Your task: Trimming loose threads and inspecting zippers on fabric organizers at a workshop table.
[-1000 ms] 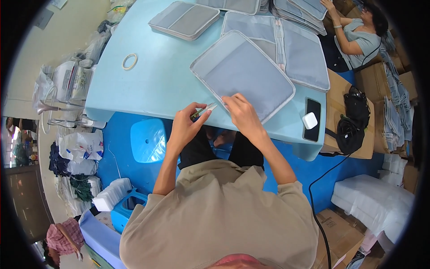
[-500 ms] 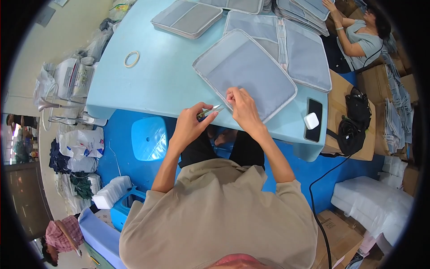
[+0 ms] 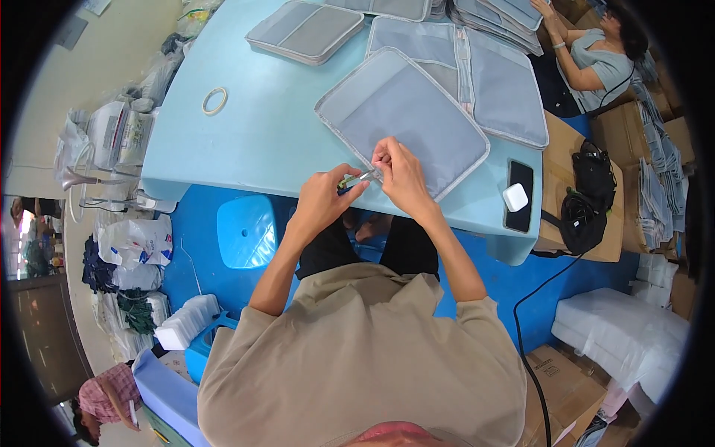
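Note:
A flat grey mesh zip pouch [image 3: 406, 119] lies on the light blue table [image 3: 261, 134] in front of me. My left hand [image 3: 328, 197] grips a small snipping tool with a green and dark handle [image 3: 350, 181], its metal tip pointing at the pouch's near edge. My right hand [image 3: 398, 171] pinches that near edge of the pouch right at the tool's tip. Both hands meet at the table's front edge.
More grey pouches [image 3: 305, 30] lie stacked and spread farther back. A tape ring [image 3: 215, 100] rests at the left. A dark phone [image 3: 519, 195] and a small white case [image 3: 515, 197] sit at the right. Another person [image 3: 596, 59] sits at the far right. A blue stool [image 3: 249, 231] stands below.
My hands have stayed together at the pouch's near edge; the right hand's fingers have shifted slightly along the edge toward the tool tip.

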`<state>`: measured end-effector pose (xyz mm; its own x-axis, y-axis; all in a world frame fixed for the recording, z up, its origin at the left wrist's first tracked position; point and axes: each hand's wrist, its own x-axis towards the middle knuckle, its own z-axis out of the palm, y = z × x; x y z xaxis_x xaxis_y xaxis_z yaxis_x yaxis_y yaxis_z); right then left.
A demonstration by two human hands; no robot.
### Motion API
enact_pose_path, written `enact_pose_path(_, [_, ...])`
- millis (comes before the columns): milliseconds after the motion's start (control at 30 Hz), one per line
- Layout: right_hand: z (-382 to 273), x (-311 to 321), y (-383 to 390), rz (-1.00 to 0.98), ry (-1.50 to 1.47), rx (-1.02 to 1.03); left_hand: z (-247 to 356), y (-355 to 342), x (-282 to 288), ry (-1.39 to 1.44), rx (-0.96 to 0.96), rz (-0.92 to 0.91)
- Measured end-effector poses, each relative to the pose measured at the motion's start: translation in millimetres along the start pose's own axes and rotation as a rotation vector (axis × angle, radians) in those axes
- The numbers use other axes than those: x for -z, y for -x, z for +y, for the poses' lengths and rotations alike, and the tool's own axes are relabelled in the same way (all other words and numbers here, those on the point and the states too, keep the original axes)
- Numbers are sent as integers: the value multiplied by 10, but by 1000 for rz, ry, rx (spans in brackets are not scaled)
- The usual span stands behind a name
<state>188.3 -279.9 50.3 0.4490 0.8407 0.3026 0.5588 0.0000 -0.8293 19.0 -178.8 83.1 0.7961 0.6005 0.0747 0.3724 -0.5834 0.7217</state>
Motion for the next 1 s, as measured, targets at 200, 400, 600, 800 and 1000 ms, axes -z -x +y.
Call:
enact_pose_path(200, [5,3,-25,-13,4,-62,-5,-8,9,41,-3,-44])
enact_pose_path(400, [-20,65,-47,-37,-41,-82,-16,10,17,126,11,-90])
enact_pose_path(600, [42,192,2,-95,-139,-2,-21,62,91,146,61,-107])
enact_pose_path(800, [-195,242,165,-116,103,176,-115,178,133,307,106,-83])
enact_pose_path(1000, [-151,59,210,-11,259,196,-201,274,144,422,206,26])
